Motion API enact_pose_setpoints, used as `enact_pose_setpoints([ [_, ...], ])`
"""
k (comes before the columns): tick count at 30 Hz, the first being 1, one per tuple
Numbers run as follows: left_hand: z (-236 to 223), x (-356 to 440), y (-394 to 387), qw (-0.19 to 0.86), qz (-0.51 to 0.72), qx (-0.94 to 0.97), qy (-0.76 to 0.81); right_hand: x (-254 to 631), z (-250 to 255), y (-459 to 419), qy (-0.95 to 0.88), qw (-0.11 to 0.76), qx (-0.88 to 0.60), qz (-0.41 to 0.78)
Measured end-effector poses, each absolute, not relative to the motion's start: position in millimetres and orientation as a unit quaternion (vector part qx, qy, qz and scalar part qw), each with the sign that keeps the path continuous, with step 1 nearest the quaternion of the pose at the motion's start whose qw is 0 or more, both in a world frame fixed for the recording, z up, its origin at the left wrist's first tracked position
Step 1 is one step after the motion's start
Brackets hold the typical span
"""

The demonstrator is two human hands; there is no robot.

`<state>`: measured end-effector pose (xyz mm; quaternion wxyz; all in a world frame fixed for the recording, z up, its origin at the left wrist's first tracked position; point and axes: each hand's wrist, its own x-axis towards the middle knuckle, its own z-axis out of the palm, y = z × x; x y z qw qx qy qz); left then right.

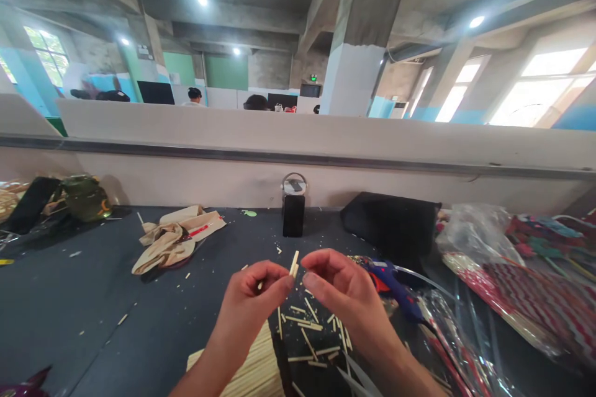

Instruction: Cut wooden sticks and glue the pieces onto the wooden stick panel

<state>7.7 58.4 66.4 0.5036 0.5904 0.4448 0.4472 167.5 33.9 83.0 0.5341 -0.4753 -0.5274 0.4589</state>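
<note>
My left hand (258,291) and my right hand (342,288) meet above the dark table (84,298), both with fingers pinched. Between their fingertips stands a short pale wooden stick piece (294,262), tilted slightly right. Below the hands lie several cut stick pieces (310,335) scattered on the table. A bundle of long pale sticks (254,372) lies under my left forearm. A blue glue gun (393,285) rests just right of my right hand.
A black box with a round top (293,211) stands at the table's back. A black pouch (391,220), beige cloth (174,239), a green bag (84,198) and plastic-wrapped craft materials (512,279) lie around. A white partition (298,155) rises behind, people beyond it.
</note>
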Motion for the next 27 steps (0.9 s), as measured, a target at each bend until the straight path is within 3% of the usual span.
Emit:
enact_pose_setpoints([
  [13,65.6,13.2,57.2,0.483,0.391,0.657,0.427,165.7,81.8,38.0,-0.593,0.514,-0.504,0.361],
  [21,69.5,12.0,55.2,0.490,0.398,0.642,0.435,169.2,83.9,35.6,-0.579,0.519,-0.476,0.411],
  [27,66.8,12.0,54.3,0.486,0.391,0.657,0.423,168.0,84.2,37.0,-0.587,0.508,-0.506,0.376],
])
